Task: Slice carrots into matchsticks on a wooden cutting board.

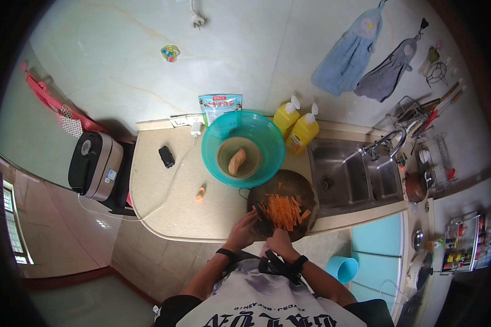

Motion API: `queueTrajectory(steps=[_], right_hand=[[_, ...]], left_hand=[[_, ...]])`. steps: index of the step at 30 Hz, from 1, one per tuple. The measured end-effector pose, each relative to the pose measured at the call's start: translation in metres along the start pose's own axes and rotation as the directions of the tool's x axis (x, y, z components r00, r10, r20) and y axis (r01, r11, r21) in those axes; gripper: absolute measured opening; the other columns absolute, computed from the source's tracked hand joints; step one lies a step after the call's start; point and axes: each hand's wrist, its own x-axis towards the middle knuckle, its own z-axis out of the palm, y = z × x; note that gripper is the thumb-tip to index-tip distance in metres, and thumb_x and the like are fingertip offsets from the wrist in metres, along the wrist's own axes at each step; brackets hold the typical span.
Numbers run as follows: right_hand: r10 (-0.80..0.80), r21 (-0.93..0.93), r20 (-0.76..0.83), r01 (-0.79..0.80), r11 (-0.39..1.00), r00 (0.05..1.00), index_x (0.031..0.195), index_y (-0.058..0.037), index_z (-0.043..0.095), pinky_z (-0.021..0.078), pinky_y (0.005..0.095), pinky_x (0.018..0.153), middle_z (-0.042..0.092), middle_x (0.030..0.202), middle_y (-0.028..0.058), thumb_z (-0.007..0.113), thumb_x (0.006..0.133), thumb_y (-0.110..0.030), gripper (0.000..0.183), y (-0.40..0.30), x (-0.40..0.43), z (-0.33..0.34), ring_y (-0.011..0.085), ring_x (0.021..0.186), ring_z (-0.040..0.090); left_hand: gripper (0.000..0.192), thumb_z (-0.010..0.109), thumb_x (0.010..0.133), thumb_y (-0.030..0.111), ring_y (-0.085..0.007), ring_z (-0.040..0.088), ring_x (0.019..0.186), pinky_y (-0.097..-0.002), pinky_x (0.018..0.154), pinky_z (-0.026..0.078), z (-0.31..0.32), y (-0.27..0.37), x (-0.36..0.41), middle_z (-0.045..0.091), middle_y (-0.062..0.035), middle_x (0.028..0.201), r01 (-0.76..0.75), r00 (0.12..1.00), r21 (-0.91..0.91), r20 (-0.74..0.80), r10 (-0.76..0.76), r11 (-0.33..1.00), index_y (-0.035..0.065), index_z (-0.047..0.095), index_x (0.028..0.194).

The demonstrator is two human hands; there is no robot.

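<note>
A round dark cutting board [307,188] lies at the counter's front edge, with a heap of carrot strips [284,210] on it. My right hand [280,241] is closed around the handle end of a dark-bladed kitchen knife [263,217], at the heap's near left side. On the board's left edge, my left hand [245,229] has its fingertips at the blade's far end, beside a small orange piece; whether it grips anything is unclear. Behind the board stands a teal plastic basin [274,139] holding a strainer basket [220,157] with a pale brownish food piece [237,161] inside.
A carrot end [200,193] and a small black object [166,157] lie to the left. A white cable [176,180] crosses the counter from a charger [196,128]. Two yellow pump bottles [302,133] stand by the double sink [335,163]. A rice cooker [100,163] is far left.
</note>
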Motion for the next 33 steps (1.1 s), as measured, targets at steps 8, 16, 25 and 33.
queueTrajectory(steps=[8,16,25,33], right_hand=[[0.085,-0.023,0.029,-0.085,0.996,0.996,0.076,0.0109,0.058,0.0463,0.0444,0.073,0.057,0.076,0.0310,0.056,0.063,-0.012,0.026,-0.004,0.001,-0.002,0.0432,0.079,0.057],[0.113,-0.026,0.057,-0.112,0.993,0.992,0.077,0.0100,0.058,0.0457,0.0456,0.075,0.058,0.079,0.0309,0.054,0.065,-0.012,0.025,-0.012,0.001,-0.004,0.0437,0.082,0.056],[0.135,-0.053,0.011,-0.134,0.990,0.991,0.081,0.0089,0.060,0.0460,0.0442,0.078,0.058,0.082,0.0313,0.055,0.065,-0.011,0.026,-0.016,0.008,0.005,0.0433,0.085,0.057],[0.104,0.006,0.062,-0.104,0.995,0.993,0.077,0.0110,0.058,0.0452,0.0463,0.071,0.057,0.080,0.0313,0.054,0.066,-0.013,0.027,-0.033,0.036,-0.001,0.0450,0.082,0.056]], left_hand=[[0.055,0.045,0.058,-0.008,-0.0325,0.042,0.119,-0.0379,0.097,0.038,-0.002,-0.007,-0.001,0.048,-0.0188,0.118,0.002,0.998,-0.010,0.069,-0.001,1.000,-0.0046,0.052,0.112],[0.056,0.046,0.058,-0.008,-0.0324,0.040,0.120,-0.0378,0.100,0.036,-0.006,-0.010,-0.003,0.048,-0.0189,0.118,0.004,0.993,-0.032,0.118,-0.001,0.999,-0.0058,0.051,0.113],[0.049,0.048,0.059,-0.003,-0.0300,0.044,0.118,-0.0356,0.096,0.039,-0.004,-0.012,-0.005,0.051,-0.0181,0.115,-0.034,0.995,0.027,0.097,0.032,0.999,-0.0073,0.054,0.108],[0.045,0.048,0.062,-0.003,-0.0319,0.042,0.118,-0.0361,0.096,0.039,0.001,-0.017,-0.002,0.049,-0.0197,0.120,-0.033,0.996,0.027,0.089,0.030,0.999,-0.0086,0.054,0.107]])
